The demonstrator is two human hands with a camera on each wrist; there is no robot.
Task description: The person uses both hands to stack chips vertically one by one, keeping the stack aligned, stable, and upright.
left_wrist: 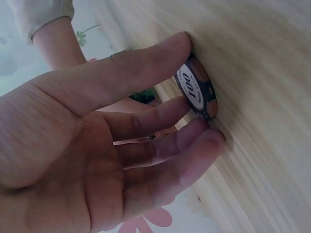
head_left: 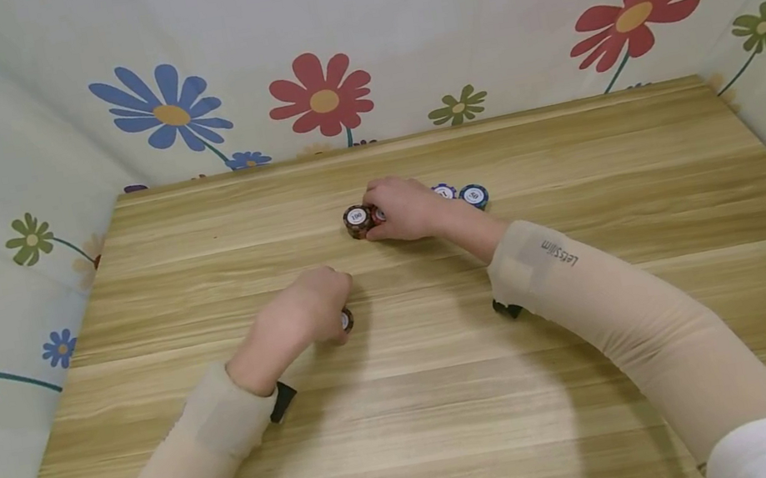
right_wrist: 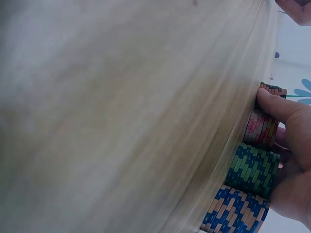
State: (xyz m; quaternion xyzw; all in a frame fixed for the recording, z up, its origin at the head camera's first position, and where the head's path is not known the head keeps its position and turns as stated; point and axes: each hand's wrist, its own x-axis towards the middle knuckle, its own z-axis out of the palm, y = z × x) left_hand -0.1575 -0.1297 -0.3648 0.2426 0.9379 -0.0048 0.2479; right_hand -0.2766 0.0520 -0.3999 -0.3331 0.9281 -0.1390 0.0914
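Observation:
My left hand (head_left: 299,308) is low over the table, left of the row of chip stacks. Its thumb and fingertips pinch the edge of a brown-and-black poker chip (left_wrist: 194,90) marked 100, close against the wood. Farther back, my right hand (head_left: 407,208) grips the side of a brown-and-black stack of poker chips (head_left: 357,218), also marked 100, with thumb and fingers. Beside that stack is a red stack (right_wrist: 261,129), partly covered by the hand in the head view. A green-and-blue stack (right_wrist: 252,167) and a blue-and-orange stack (right_wrist: 235,211) follow in the row.
Right of my right hand show the tops of a chip stack marked 50 (head_left: 474,196) and a blue-and-white one (head_left: 444,191). The wooden table (head_left: 423,435) ends at the back against a flower-printed curtain (head_left: 483,19). Black pieces (head_left: 506,309) hang under both wrists.

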